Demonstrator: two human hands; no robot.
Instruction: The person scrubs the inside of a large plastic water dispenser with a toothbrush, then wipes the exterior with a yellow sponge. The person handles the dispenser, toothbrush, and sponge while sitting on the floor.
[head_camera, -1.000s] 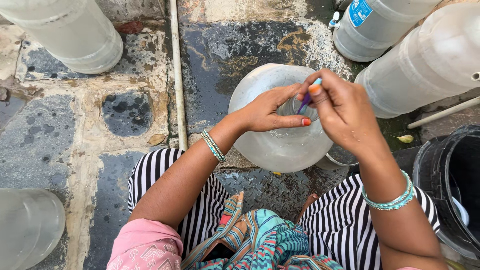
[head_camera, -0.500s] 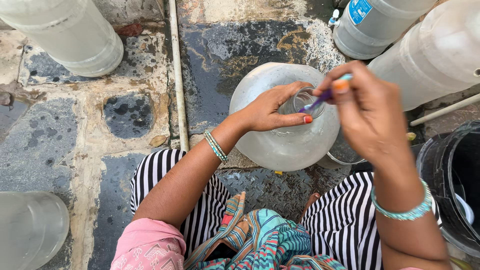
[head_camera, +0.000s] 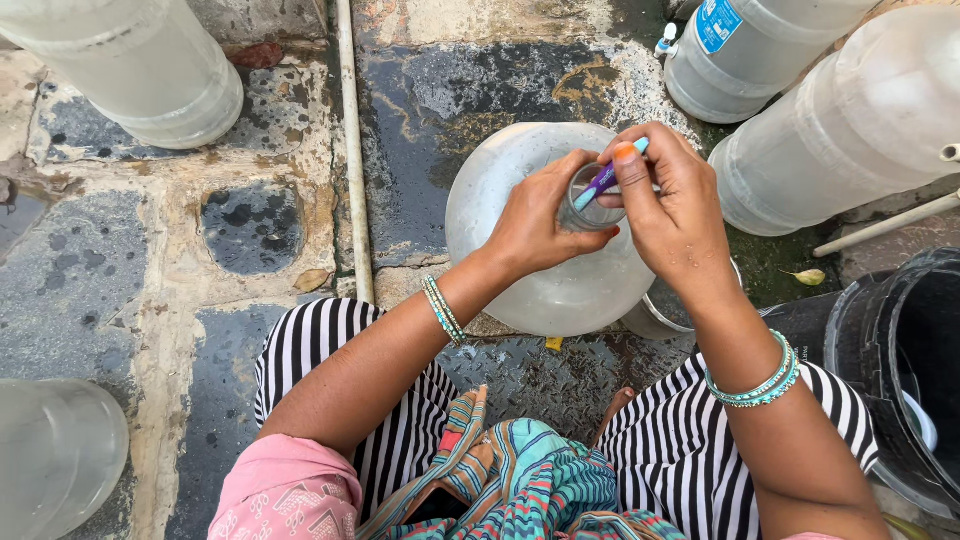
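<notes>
Toothbrush (head_camera: 606, 180) handle is being pinched in the right hand (head_camera: 675, 215) over the water jug (head_camera: 540, 270) mouth, while left hand (head_camera: 540, 225) fingers are curling around its neck.

- A wet, patchy grey stone floor (head_camera: 120, 270) with pale worn mortar joints fills the ground, in even daylight.
- A thin pale pipe (head_camera: 352, 160) runs straight across the floor from the top edge.
- A dry brown leaf (head_camera: 311, 280) lies just beside the pipe.
- A green mossy patch (head_camera: 770, 255) shows at the right, beside a black plastic tub (head_camera: 900, 340).
</notes>
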